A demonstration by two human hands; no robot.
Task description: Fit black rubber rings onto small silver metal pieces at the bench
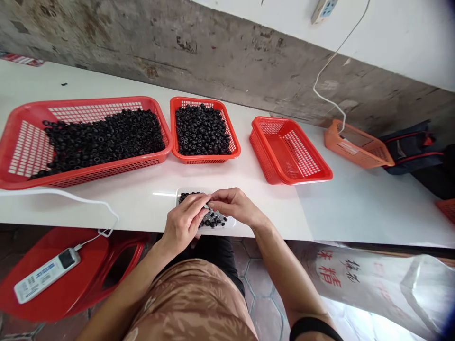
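A wide strip of smooth white table top point(138, 208) lay open beyond the left hand point(183, 223) and the right hand point(236, 206), so a hand could slide along it both ways. Past that strip, the way was blocked by a long red plastic mesh basket point(106, 176), a small red plastic mesh basket point(204, 160) and a turned red plastic mesh basket point(284, 176). On the left, a thin white cord point(60, 192) lay across the path.

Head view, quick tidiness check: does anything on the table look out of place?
Yes: a small black piece lies alone on the white table, beyond the large red basket, away from the rest, so it looks stray.
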